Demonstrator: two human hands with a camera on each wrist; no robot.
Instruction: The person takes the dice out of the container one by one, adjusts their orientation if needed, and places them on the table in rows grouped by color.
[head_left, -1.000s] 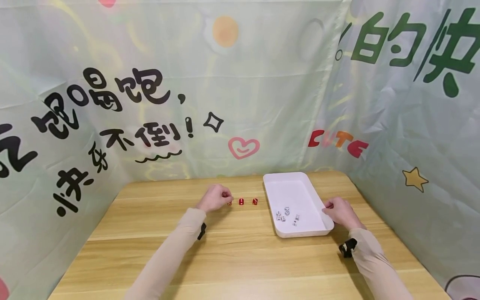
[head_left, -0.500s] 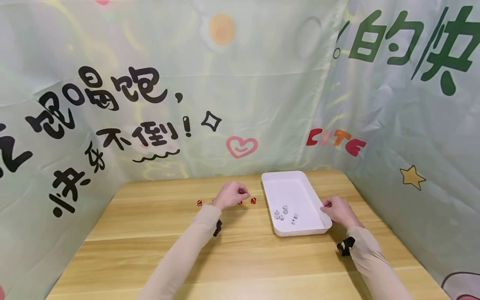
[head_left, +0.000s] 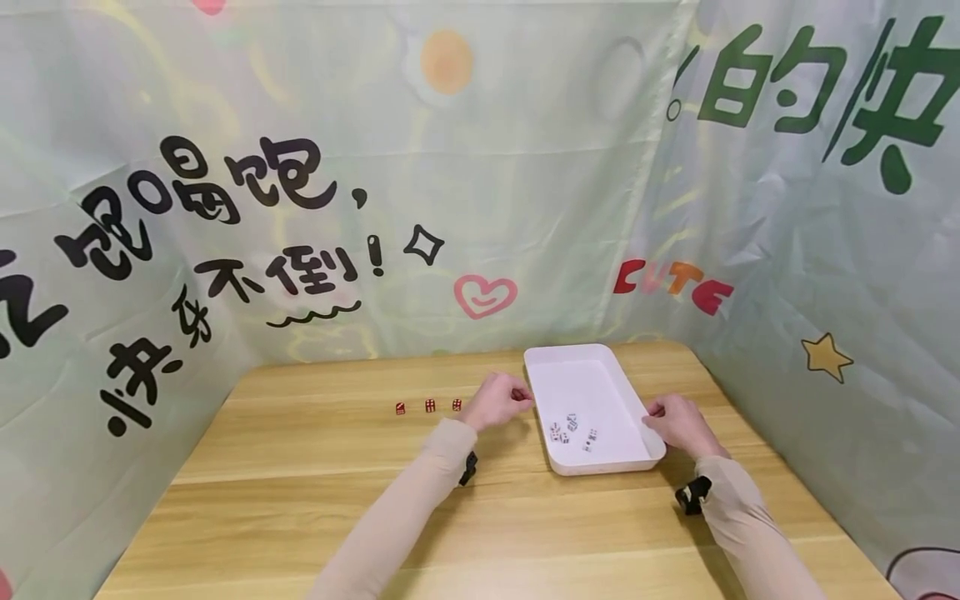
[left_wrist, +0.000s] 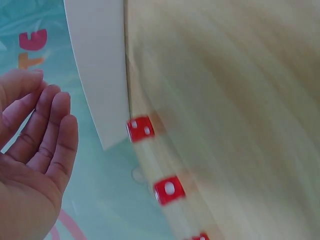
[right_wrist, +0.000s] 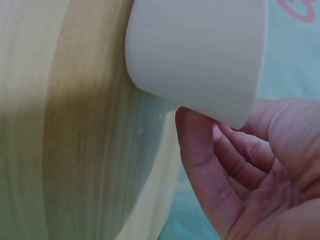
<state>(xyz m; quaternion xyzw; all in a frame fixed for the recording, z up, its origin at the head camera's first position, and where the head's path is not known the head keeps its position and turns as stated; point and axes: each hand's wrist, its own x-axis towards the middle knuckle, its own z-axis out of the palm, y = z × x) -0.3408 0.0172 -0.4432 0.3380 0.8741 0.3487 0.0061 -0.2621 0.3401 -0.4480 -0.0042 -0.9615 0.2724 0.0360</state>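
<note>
One table (head_left: 315, 500) sits in front of you, made of pale wood, and it holds everything else up.

One tray (head_left: 577, 358) lies on the right part of it. It is white with low walls, so small things inside stay in and do not roll off.

Two hands are at work, one on each side of the tray. Your right hand (head_left: 678, 422) is at the tray's right edge, near the corner closest to you. The wrist view shows its fingers (right_wrist: 197, 150) bent and close together, cupping the outside wall. That looks like a way to keep the tray from sliding. I cannot see your thumb there.

Your left hand (head_left: 498, 400) is just beside the tray's left wall, between the tray and the red dice (head_left: 430, 406). Its fingers (left_wrist: 52, 130) lie close side by side, a little bent. The palm is bare, and it pinches nothing.

Three red dice show on the bare wood, left of your left hand. They stand in a neat row with small gaps, none touching. Lined up like that, they look set down by hand and not thrown.

A few white dice (head_left: 572, 422) lie inside the tray, near its front end. They are scattered, not in a row. I count about four or five, but they are too small to be sure.
</note>
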